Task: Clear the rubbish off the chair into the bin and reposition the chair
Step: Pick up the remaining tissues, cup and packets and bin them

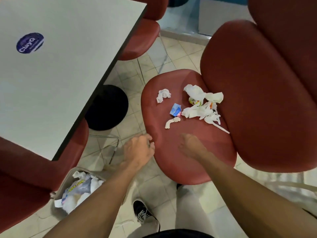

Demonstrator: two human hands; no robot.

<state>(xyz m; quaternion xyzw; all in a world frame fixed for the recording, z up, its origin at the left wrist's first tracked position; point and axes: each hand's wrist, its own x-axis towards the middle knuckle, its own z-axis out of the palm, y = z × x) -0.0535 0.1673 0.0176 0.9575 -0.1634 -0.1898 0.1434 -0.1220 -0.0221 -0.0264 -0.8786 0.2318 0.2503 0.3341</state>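
Red chair (171, 152) | rubbish (199, 107) on seat | both hands empty, left hand (137, 150), right hand (192, 146)

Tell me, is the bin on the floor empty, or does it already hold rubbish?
Not empty. The bin already holds crumpled white paper and a printed plastic wrapper.

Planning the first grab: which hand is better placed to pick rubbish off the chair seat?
The right hand, probably. It is already over the seat, nearest the twisted paper scrap and blue wrapper. The left hand hangs off the seat's edge, closer to the bin.
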